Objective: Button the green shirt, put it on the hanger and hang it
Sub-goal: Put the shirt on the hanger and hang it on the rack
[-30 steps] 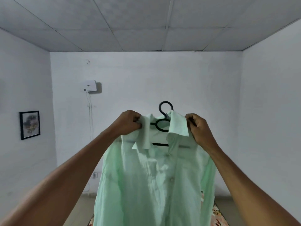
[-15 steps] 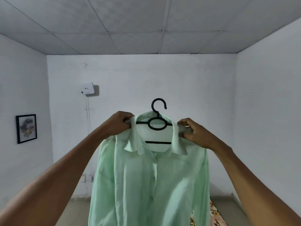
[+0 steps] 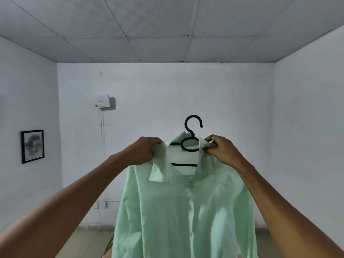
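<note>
Head view. A green shirt [image 3: 186, 211] on a black hanger [image 3: 189, 146] is held up in mid-air at about chest height, in front of a white back wall [image 3: 223, 99]. The left hand [image 3: 143, 152] has its fingers curled round the shirt's left shoulder seam beside the collar; the right hand [image 3: 221, 150] pinches the fabric at the right shoulder, thumb and fingers closed on it. The hanger's hook [image 3: 193, 122] rises free above the collar, between the two hands, touching nothing. The hanger's crossbar shows through the open neck. The front placket appears buttoned down its length, though the small buttons are hard to make out. The shirt hangs straight, sleeves down at each side. On the back wall a white box [image 3: 102, 101] with a cable below it; on the left wall a framed picture [image 3: 32, 146]. Tiled ceiling [image 3: 149, 30] above.
</note>
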